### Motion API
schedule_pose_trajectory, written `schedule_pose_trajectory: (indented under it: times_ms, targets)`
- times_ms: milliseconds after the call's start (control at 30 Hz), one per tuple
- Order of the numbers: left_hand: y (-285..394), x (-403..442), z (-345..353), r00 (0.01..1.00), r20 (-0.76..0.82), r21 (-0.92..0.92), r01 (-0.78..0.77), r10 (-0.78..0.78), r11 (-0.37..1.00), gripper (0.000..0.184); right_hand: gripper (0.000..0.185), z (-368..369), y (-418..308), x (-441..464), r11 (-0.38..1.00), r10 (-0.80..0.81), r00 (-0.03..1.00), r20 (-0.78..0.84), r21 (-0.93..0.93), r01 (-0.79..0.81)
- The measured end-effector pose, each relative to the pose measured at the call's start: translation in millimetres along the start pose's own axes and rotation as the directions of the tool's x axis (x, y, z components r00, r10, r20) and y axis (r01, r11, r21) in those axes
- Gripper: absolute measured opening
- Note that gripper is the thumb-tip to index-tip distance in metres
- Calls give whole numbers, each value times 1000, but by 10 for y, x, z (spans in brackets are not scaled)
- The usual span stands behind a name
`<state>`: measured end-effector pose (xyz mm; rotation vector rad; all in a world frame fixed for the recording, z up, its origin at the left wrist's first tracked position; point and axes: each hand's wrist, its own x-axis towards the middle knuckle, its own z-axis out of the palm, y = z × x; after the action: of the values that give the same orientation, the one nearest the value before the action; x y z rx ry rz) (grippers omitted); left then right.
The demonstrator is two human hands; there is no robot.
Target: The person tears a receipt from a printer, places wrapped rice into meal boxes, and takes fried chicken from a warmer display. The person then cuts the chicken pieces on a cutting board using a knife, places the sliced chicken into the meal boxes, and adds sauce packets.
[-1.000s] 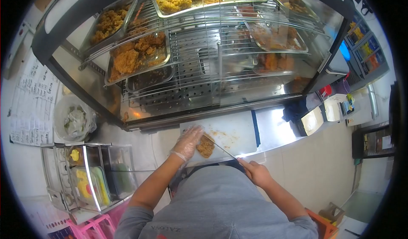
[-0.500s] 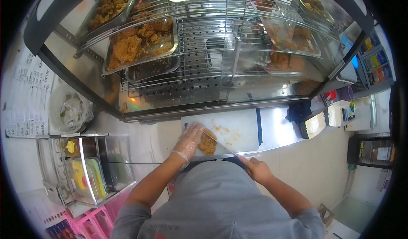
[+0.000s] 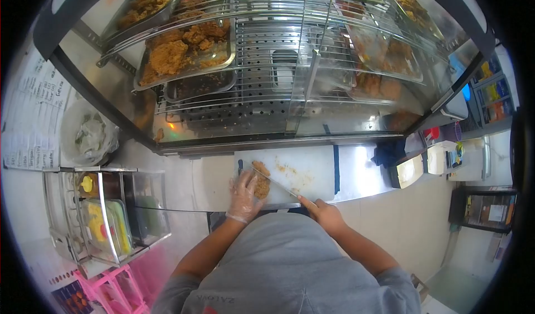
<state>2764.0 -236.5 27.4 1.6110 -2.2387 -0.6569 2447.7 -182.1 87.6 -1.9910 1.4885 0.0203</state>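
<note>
A piece of breaded fried chicken (image 3: 261, 187) lies on the white cutting board (image 3: 320, 172), near its left end. My left hand (image 3: 243, 198), in a clear plastic glove, is against the chicken's left side, its fingers holding it. From the right, my right hand (image 3: 324, 213) is bare and closed around the handle of a knife (image 3: 281, 186). The blade slants up and left across the chicken, its tip close to the far end of the piece. Whether the edge has gone into the meat, I cannot tell. Crumbs (image 3: 290, 173) are scattered on the board.
Just beyond the board stands a glass display warmer (image 3: 239, 144) with wire racks and trays of fried chicken (image 3: 170, 57). To the left are a bag-lined tub (image 3: 89, 133) and a metal-framed rack (image 3: 103, 219). Open boxes (image 3: 409, 172) sit along the counter to the right.
My left hand has shifted down and left, lower along the chicken. The chicken appears further left and more upright in view. The knife has moved left with its tip toward the chicken's far end.
</note>
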Motion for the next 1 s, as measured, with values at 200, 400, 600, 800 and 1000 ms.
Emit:
schedule_pose_trajectory:
  times_ms: [200,400,600,800,1000]
  targets:
    - [-72,-3,-40,997,-32,-18,-69,68,997,91,72,-46,195,-417,989,115,986,120,-103,-102]
    - [-67,-21,-46,996,-48,-72,-79,76,994,91,73,28,117,-624,994,99,994,-41,50,-97]
    - [-23,26,-1,991,-49,-152,-129,123,980,92,74,18,64,-695,990,88,985,-148,124,-70]
    - [28,117,75,988,-79,-157,-146,135,977,93,73,21,16,-733,993,35,974,-224,118,-9]
    - [-163,23,57,981,-175,-194,-114,80,974,95,66,51,20,-690,999,-17,967,-254,45,30]
